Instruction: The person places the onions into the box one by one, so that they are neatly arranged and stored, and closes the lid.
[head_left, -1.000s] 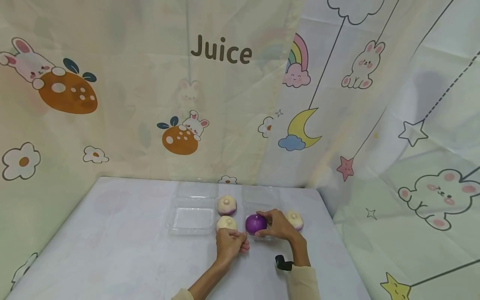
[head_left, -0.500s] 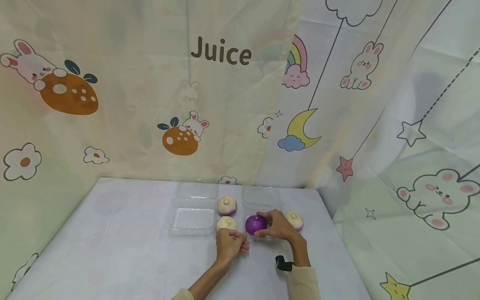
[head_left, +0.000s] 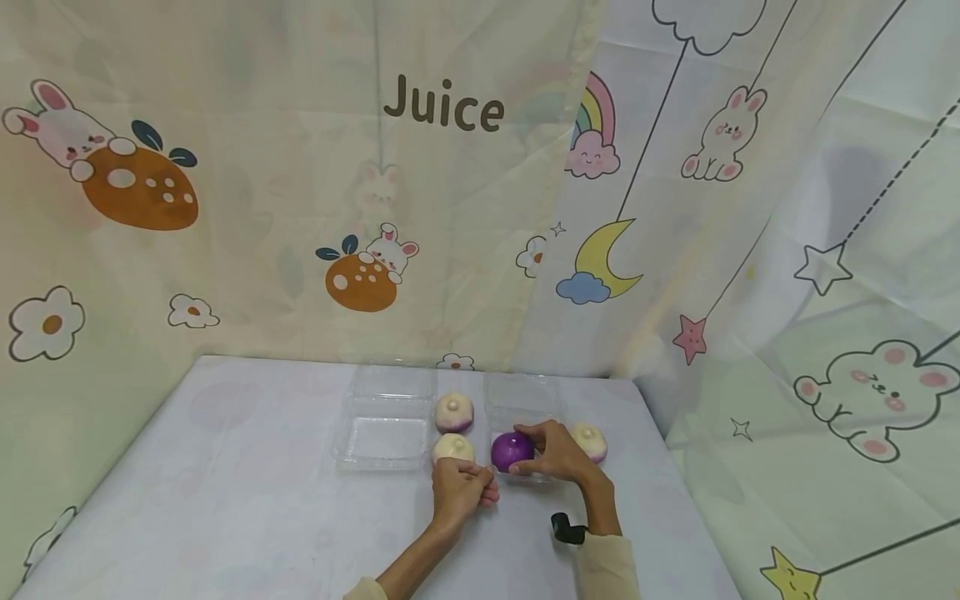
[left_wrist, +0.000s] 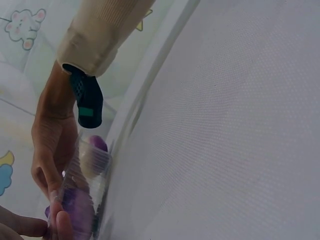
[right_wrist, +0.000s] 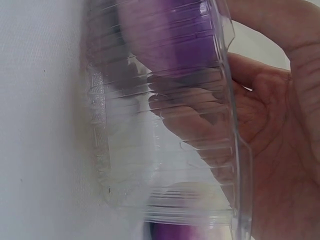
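Note:
In the head view my right hand [head_left: 558,450] grips a purple turnip [head_left: 510,452], thumb and fingers round its right side. The turnip sits in the clear plastic clamshell box [head_left: 523,392] on the right, whose lid lies folded back. Through the ribbed wall in the right wrist view, the turnip [right_wrist: 192,40] shows purple above and pale below. My left hand [head_left: 459,492] pinches the near left corner of that box's rim; the left wrist view shows its fingertips [left_wrist: 63,225] there. Just beyond the left hand lies a cream turnip [head_left: 453,448], partly hidden by it.
Another cream turnip [head_left: 453,411] lies farther back between the boxes. A further cream-and-purple turnip [head_left: 590,442] sits right of the right box. On the left stands a second clear box [head_left: 386,437], lid open. A black wrist device [head_left: 567,527] hangs by the right cuff.

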